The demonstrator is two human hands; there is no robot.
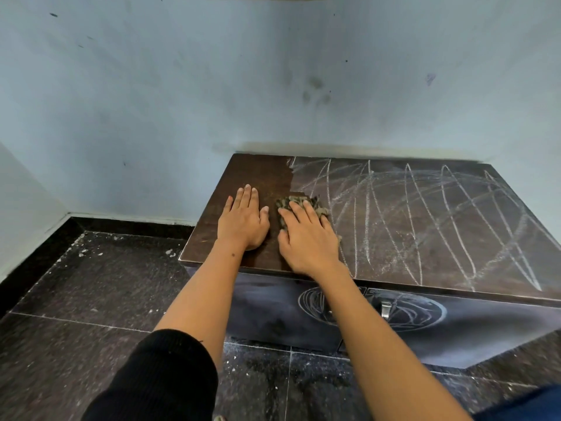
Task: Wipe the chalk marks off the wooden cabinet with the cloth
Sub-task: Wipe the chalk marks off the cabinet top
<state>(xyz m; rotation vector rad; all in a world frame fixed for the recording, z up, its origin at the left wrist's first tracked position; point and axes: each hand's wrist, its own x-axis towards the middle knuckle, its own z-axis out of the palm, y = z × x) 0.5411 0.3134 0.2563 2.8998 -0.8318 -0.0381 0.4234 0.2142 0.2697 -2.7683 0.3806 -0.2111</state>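
Cloth, soft and limp, bunches under the flat right hand; palm pressure suits it. Left hand beside it rests flat, fingers straight, on the cabinet; chalk marks lie rightward.

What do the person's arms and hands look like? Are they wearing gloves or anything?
No gloves. Both hands, the left hand and the right hand, are bare, with no rings or watch showing. The left arm has a black sleeve pushed up near the elbow. The right arm shows no sleeve.
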